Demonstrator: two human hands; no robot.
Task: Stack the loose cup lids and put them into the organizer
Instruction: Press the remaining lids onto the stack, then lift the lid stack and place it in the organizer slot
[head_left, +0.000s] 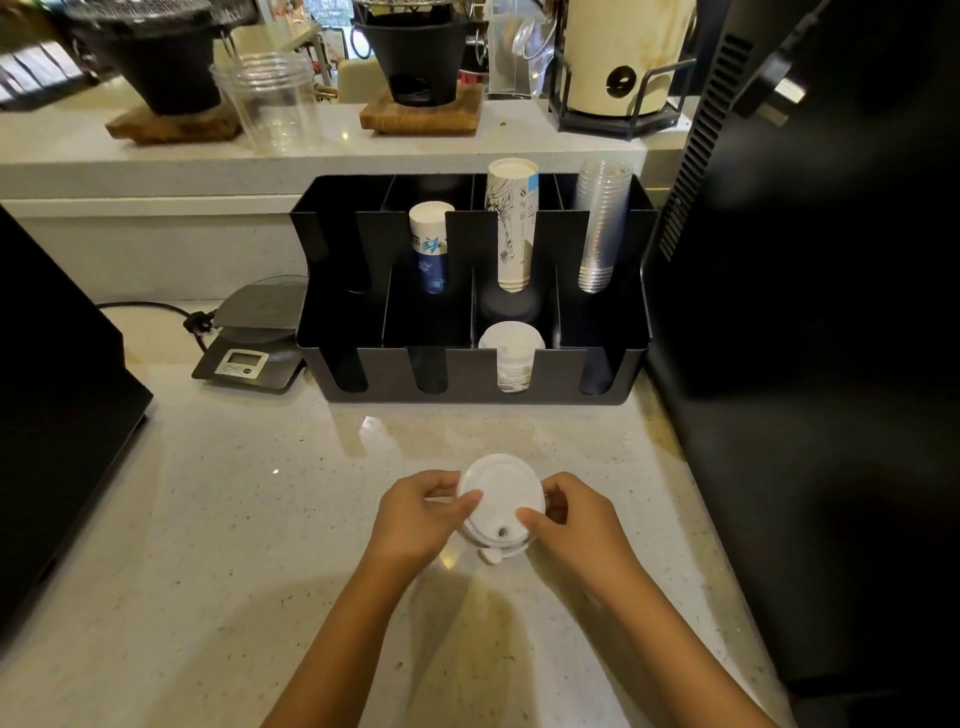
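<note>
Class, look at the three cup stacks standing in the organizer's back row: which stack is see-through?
The clear plastic cup stack at the far right; the other two stacks are printed paper.

Counter (218, 519) between hands and black organizer (467, 374): open stone, nothing on it. Organizer front row: third slot from left holds stacked white lids (511, 353); the other three dark, contents not discernible. Back row: blue paper cups (430, 244), tall white cups (511, 223), clear cups (600, 223) stand above the dividers. Scale (249, 338) just left of organizer. Black machine (805, 312) walls right side.
</note>
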